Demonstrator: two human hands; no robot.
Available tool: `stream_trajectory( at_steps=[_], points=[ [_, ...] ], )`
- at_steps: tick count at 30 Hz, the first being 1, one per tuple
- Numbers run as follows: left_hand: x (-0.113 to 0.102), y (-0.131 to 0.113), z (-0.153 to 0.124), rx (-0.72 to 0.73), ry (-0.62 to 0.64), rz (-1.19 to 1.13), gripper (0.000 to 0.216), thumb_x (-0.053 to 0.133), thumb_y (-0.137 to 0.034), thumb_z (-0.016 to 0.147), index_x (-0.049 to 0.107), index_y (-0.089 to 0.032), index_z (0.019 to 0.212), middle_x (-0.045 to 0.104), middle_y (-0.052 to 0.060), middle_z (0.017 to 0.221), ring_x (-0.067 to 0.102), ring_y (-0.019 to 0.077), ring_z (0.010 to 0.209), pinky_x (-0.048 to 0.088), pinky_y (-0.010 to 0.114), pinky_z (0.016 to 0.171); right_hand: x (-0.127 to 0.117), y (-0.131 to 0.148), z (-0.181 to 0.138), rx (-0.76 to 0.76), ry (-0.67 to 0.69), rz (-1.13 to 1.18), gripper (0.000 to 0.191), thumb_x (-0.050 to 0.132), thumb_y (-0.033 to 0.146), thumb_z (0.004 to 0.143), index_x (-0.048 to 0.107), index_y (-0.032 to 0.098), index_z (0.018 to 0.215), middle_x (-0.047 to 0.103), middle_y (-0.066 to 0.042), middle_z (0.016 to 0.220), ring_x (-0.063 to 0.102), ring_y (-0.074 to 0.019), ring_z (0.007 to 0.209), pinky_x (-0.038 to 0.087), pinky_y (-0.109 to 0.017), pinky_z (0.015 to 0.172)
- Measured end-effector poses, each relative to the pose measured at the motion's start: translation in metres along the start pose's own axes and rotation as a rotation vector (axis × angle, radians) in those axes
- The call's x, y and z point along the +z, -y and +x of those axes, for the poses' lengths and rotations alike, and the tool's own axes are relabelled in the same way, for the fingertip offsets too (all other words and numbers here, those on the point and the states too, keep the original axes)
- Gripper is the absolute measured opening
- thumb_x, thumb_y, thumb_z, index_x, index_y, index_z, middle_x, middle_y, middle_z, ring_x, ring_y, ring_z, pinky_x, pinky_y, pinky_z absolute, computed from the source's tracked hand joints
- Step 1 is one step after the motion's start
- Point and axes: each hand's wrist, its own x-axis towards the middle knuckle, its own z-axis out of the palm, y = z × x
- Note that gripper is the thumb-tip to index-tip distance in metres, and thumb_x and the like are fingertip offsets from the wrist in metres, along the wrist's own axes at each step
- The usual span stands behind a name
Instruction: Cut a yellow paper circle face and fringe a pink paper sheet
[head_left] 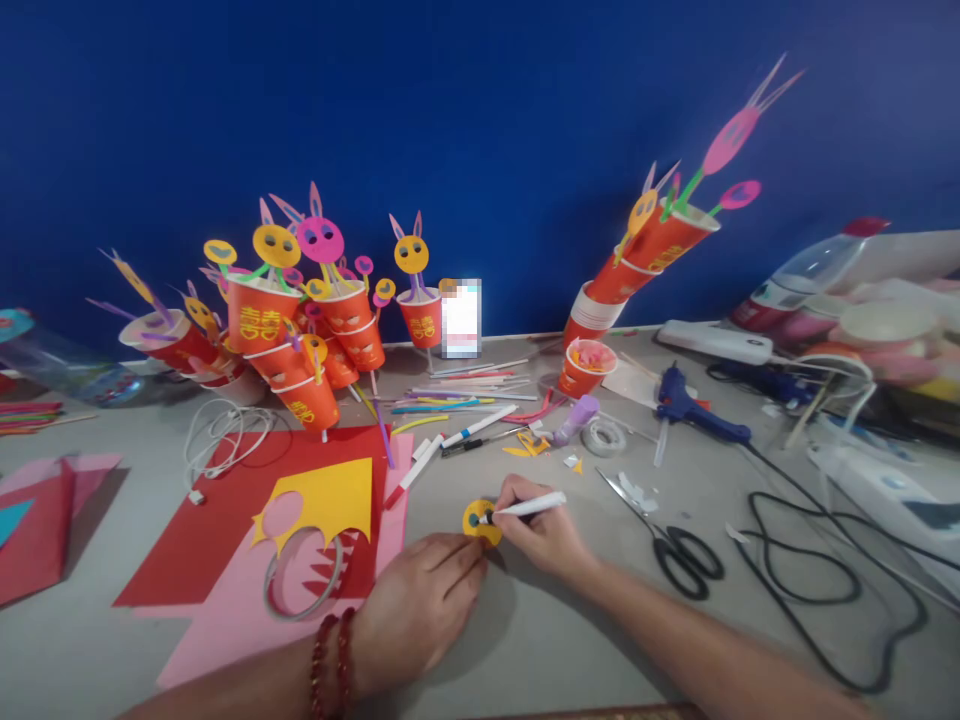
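Observation:
A small round yellow paper disc [491, 537] with dark marks on it lies on the grey table in front of me. My left hand [424, 605] rests flat, its fingertips at the disc's lower left edge; red beads circle that wrist. Pinched in my right hand [551, 540] is a white marker [538, 504], its tip on or just above a dark greenish spot on the disc. Left of the hands, a scalloped yellow paper sheet [346, 498] and a roll of tape [272, 580] lie on pink and red paper.
Black-handled scissors [686, 562] and a blue glue gun [694, 408] with its cord lie to the right. Red paper cups [264, 312] bearing paper rabbit faces stand along the blue wall. Markers [420, 462] and several pipe cleaners [457, 392] lie ahead.

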Motion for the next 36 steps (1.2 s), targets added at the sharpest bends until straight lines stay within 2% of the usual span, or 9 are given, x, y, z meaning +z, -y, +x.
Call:
stream_trajectory(
  at_steps=[11,36],
  points=[
    [-0.0018,0.0016,0.0022,-0.040,0.011,-0.064,0.032,0.050,-0.022,0.096,0.058,-0.015,0.126,0.066,0.009,0.124,0.057,0.0237,0.115,0.047,0.040,0.102,0.0006,-0.0073,-0.0018,-0.005,0.063,-0.126,0.012,0.057,0.017,0.077,0.054,0.021,0.066,0.053,0.004,0.057,0.045,-0.0128,0.053,0.035,-0.024,0.052],
    [-0.0039,0.0026,0.0016,-0.039,0.026,-0.034,0.033,0.051,-0.027,0.097,0.056,-0.015,0.128,0.065,0.007,0.126,0.055,0.0219,0.119,0.043,0.037,0.105,0.0017,-0.0084,-0.0016,-0.045,0.064,-0.146,0.010,0.056,0.018,0.076,0.054,0.021,0.067,0.056,0.003,0.058,0.049,-0.0127,0.053,0.037,-0.023,0.052]
  ],
)
